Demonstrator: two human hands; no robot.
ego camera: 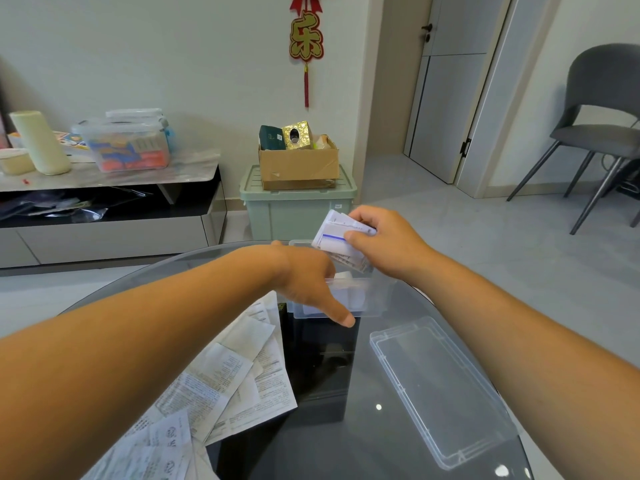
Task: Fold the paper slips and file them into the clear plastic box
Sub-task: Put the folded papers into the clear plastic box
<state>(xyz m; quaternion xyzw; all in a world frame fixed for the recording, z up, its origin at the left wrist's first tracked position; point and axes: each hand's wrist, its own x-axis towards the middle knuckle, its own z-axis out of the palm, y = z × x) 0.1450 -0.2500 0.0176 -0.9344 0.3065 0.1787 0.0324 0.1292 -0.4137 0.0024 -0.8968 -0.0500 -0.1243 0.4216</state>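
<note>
The clear plastic box (pixel 379 297) stands on the far side of the round glass table (pixel 346 441), with a few folded slips inside it. My left hand (pixel 304 277) spans the box's left end, thumb down the near wall and a fingertip at the far rim. Just above the box, my right hand (pixel 384 244) pinches a small bundle of folded paper slips (pixel 334 237), tilted down towards the opening. A loose pile of unfolded paper slips (pixel 225 382) lies on the table's left under my left forearm.
The box's clear lid (pixel 440 389) lies flat on the table at the right. Beyond the table stand a green storage bin (pixel 298 213) with a cardboard box on top, a low TV cabinet (pixel 104 216) at left and a grey chair (pixel 602 126) at right.
</note>
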